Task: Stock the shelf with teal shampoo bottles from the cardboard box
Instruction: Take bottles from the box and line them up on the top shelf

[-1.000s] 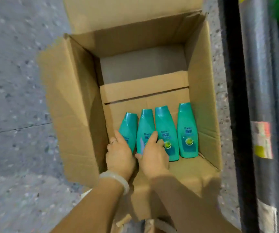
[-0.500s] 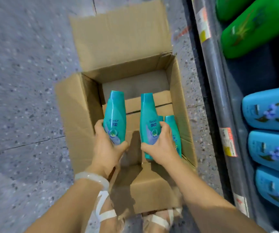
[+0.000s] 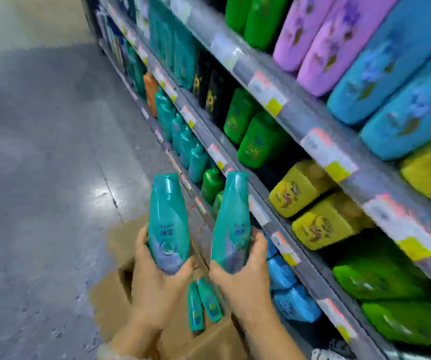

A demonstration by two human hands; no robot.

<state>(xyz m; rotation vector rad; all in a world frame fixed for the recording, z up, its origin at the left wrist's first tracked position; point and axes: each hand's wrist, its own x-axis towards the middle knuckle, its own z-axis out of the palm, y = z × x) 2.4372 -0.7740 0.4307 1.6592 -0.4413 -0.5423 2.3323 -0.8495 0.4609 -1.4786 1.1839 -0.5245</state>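
Note:
My left hand (image 3: 157,284) grips the base of one teal shampoo bottle (image 3: 167,219), held upright. My right hand (image 3: 243,281) grips a second teal shampoo bottle (image 3: 232,219) the same way. Both bottles are raised above the cardboard box (image 3: 115,297) on the floor, just left of the shelf edge (image 3: 258,216). Two more teal bottles (image 3: 204,305) lie in the box between my wrists. A row of matching teal bottles (image 3: 183,136) stands on a lower shelf further down the aisle. The view is blurred.
The shelving unit (image 3: 326,149) fills the right side, stocked with green, yellow, blue, purple and black bottles behind price-tag rails. Grey speckled floor (image 3: 40,178) stretches to the left along the aisle.
Both hands took a teal bottle each from the box and lifted them. My view swung up from the box to the shelves along the aisle.

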